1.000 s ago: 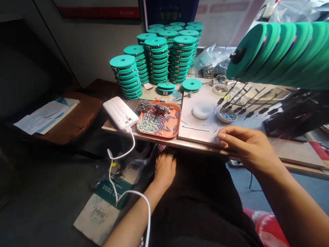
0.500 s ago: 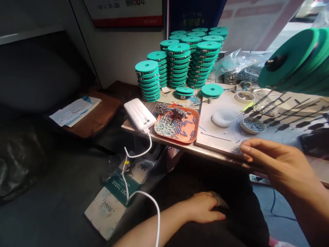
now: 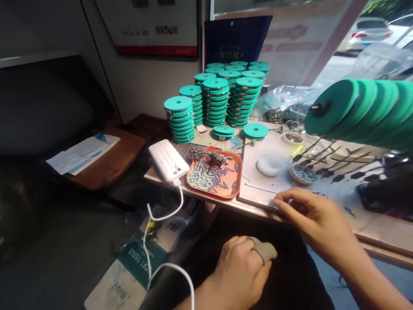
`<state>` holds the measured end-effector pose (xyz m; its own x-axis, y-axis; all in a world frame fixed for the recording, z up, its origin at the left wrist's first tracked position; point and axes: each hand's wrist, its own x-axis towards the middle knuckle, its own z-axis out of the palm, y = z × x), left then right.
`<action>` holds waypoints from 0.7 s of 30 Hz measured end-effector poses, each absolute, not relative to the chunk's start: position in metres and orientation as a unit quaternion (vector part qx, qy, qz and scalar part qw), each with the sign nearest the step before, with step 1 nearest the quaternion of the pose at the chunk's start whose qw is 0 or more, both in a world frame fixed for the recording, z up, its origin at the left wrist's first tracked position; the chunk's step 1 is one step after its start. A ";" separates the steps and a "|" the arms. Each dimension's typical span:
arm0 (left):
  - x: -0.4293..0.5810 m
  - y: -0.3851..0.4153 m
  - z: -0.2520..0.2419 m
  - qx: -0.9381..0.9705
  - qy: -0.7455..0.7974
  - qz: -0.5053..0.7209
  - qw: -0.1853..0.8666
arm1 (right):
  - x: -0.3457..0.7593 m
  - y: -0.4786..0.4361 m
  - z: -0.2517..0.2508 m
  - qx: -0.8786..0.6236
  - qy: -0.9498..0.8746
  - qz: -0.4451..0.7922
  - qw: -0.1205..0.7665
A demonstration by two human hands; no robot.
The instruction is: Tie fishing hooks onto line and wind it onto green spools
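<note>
My left hand is over my dark-clothed lap, its fingers curled and the thumb close to the index finger. A beige finger cover wraps that index finger. Whether anything sits in this grip I cannot make out. At the front edge of the pale work board, my right hand has thumb and index tip pinched together; anything between them is too small to name. A thin dark rod lies on the board just left of those fingertips. Behind them are a white ring-shaped lump and a bowl of small metal parts.
An orange tray of small pins and sleeves stands left of the board, beside a white power bank with a hanging cable. Stacked green spools rise behind. A row of green discs with dark prongs overhangs the right side.
My left hand has risen and turned, its fingers now curled where they lay flatter. The right hand stays pinched near the board edge, further left in view. The camera view has tilted up.
</note>
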<state>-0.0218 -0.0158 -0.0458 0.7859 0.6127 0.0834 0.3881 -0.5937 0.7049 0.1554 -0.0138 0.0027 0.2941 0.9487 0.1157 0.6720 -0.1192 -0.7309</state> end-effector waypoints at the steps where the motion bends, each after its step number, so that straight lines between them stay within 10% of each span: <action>1: -0.022 -0.014 -0.041 0.878 0.302 0.185 0.322 | 0.154 -0.012 0.003 -0.722 -0.568 0.191 0.345; 21: 0.010 -0.009 -0.039 0.896 0.413 0.156 0.042 | 0.149 -0.014 0.003 -0.722 -0.607 0.107 0.314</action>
